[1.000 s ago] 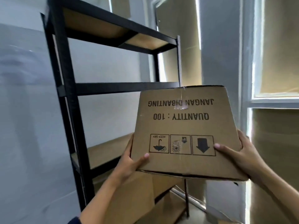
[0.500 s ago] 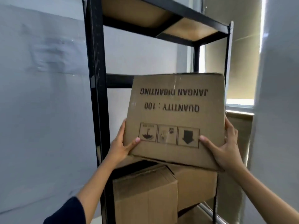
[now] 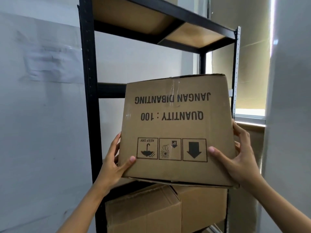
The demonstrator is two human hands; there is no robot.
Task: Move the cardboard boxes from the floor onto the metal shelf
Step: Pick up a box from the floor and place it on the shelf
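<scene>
Hands: two, both bare, both on one carton.
Left hand [image 3: 112,167]: clamped on the lower left corner of the held box [image 3: 176,130]; thumb across the printed front face, fingers round the left side.
Right hand [image 3: 239,158]: clamped on the lower right corner; thumb flat on the front face beside the arrow symbol, fingers wrapped round the right side.
Cardboard boxes in view: three, counted as one held and two shelved.
Held box: raised in front of the metal shelf [image 3: 87,91], at the height of the middle crossbar, bottom edge just above the shelved cartons; whether touching them or apart cannot be told.
Print on held box: upside down, reading "JANGAN DIBANTING" and "QUANTITY : 100"; three square symbols in a row below, namely umbrella marked "KEEP DRY", a burst mark, a downward arrow.
Tape: one clear strip over the top edge, running down the front face.
Shelved boxes: two, side by side on a lower level; left shelved box [image 3: 143,214] nearer, right shelved box [image 3: 203,204] partly behind it.
Shelf levels seen: one upper board viewed from underneath, one middle crossbar, one lower level under the cartons.
Surroundings: pale wall [image 3: 42,115] to the left, one window blind [image 3: 249,64] lit from behind on the right.
</scene>
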